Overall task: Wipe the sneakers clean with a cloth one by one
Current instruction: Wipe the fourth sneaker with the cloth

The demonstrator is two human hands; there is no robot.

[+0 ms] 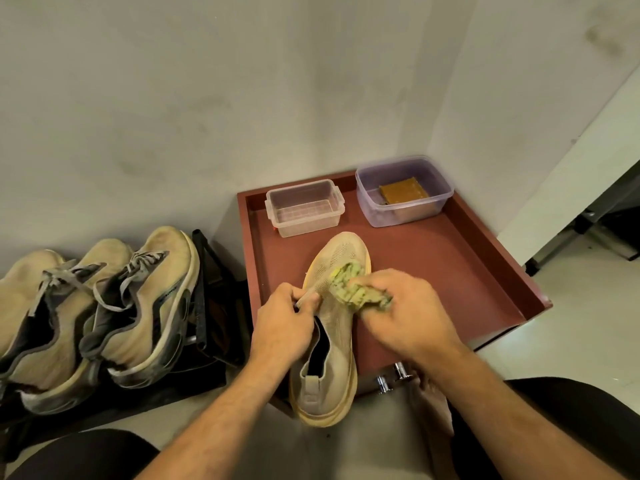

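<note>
Sneakers fill the left side: two dirty beige laced sneakers (104, 317) stand side by side on a black rack (211, 292), toes toward the wall. The nearer one carries small writing along its side, too small to read. Right of them, the left hand (285, 322) pinches the collar of a beige knit slip-on sneaker (332, 327), thumb and fingers curled round the fabric edge. That shoe lies toe-forward over the near edge of a dark red tray (467, 271), heel hanging toward the person. The right hand (403, 308) grips a bunched yellow-green cloth (353, 285), pressed against the shoe's upper. At the tray's far side sit a clear plastic box (304, 207) and, further right, a purple-tinted tub (403, 192) holding a brown block (403, 194).
</note>
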